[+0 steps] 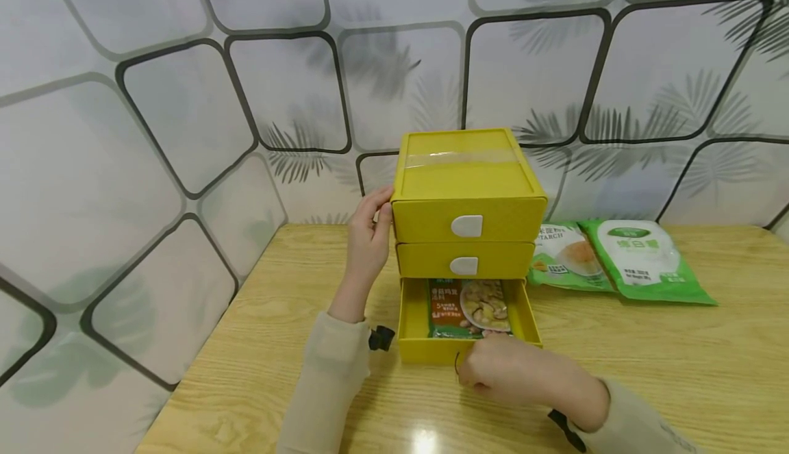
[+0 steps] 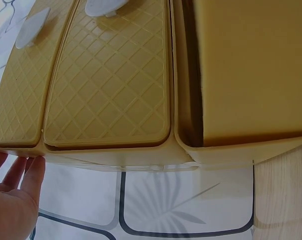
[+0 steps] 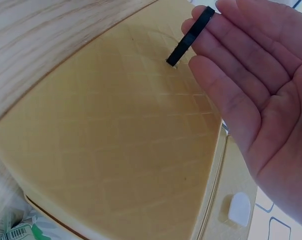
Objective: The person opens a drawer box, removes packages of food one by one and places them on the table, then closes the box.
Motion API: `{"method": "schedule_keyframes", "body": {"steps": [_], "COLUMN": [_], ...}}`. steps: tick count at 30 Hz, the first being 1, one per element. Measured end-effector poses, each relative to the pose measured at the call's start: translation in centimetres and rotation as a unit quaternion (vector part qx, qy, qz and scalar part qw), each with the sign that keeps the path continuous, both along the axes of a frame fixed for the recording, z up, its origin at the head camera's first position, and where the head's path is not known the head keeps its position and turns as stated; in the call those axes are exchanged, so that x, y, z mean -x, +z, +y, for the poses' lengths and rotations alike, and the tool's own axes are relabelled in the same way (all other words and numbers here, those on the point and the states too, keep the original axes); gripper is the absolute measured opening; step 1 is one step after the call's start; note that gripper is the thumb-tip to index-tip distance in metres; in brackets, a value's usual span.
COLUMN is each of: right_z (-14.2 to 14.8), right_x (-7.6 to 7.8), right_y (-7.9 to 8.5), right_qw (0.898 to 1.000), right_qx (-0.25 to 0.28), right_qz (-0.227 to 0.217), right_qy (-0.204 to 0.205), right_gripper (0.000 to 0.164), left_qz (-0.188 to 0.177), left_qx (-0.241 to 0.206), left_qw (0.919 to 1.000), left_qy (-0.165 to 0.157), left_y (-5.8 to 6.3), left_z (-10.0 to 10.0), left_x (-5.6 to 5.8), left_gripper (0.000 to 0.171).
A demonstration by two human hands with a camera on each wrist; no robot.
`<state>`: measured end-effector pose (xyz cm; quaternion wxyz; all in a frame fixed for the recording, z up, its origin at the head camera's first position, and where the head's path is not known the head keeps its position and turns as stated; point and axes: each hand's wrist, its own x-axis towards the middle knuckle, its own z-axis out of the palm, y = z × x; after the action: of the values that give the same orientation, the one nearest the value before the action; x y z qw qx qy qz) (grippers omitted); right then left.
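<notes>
A yellow three-drawer box (image 1: 468, 221) stands on the table, its bottom drawer (image 1: 425, 351) pulled out. Inside the drawer lies a brown and green food packet (image 1: 446, 309) with a picture of a dish. My left hand (image 1: 368, 238) rests its fingers and thumb on the box's left side, near the upper drawer; the left wrist view shows the fingertips (image 2: 35, 172) at the box's edge. At the drawer's front, my right hand (image 1: 502, 368) has its fingers hooked at a black strap loop (image 3: 191, 37) fixed to the front panel.
Two green and white bags, a starch packet (image 1: 570, 255) and a white powder-like packet (image 1: 644, 262), lie right of the box. White tabs (image 1: 466, 226) mark the upper two drawers. A patterned wall (image 1: 407, 84) rises behind the wooden table (image 1: 616, 344).
</notes>
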<state>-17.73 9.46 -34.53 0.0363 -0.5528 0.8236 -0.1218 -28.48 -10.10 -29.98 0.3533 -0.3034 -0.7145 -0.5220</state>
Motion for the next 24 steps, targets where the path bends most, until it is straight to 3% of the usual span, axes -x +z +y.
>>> {"method": "schedule_keyframes", "body": {"steps": [8, 16, 24], "right_z": [-0.2, -0.5, -0.7], "right_x": [-0.4, -1.0, -1.7], "right_y": [0.1, 0.4, 0.6], "right_qw": [0.999, 0.999, 0.998], "right_qx": [-0.002, -0.007, -0.014], "right_qz": [-0.010, -0.018, 0.021], "right_qy": [0.035, 0.044, 0.055], "right_gripper": [0.028, 0.033, 0.033], "left_qz": [0.005, 0.007, 0.005], "left_qx": [-0.001, -0.002, -0.002], "left_qw": [1.0000, 1.0000, 1.0000], "left_qy": [0.001, 0.000, 0.001], "left_y": [0.0, 0.1, 0.1], "left_z": [0.0, 0.0, 0.0], "left_x": [0.0, 0.0, -0.1], "left_gripper": [0.026, 0.026, 0.026]}}
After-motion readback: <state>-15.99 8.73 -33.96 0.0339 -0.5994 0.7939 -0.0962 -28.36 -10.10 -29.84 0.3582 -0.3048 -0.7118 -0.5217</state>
